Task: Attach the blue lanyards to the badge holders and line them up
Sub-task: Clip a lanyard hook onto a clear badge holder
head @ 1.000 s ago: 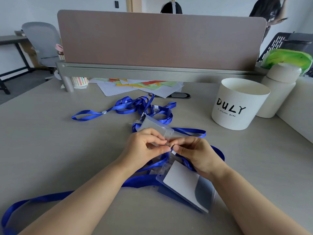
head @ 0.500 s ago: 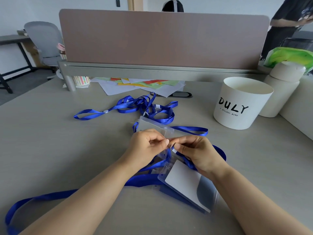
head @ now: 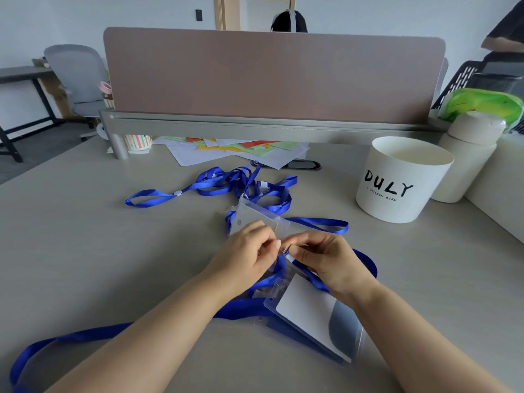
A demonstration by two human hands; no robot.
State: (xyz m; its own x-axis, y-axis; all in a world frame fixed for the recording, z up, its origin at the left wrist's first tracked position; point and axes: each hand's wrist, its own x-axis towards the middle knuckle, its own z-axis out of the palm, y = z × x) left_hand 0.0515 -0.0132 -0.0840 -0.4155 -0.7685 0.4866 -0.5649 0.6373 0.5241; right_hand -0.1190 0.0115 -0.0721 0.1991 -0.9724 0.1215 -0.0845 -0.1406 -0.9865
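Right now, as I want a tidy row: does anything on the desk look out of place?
The spare blue lanyards lie in a tangled heap, not lined up, and a badge holder lies askew among them. Nothing looks spilled or damaged.

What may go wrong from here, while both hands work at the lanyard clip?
1. The small clip, pinched between the left hand and the right hand, may slip free.
2. The blue lanyard crosses the near badge holder; a pull may drag it.
3. The spare lanyards lie tangled by the far badge holder and may snag.
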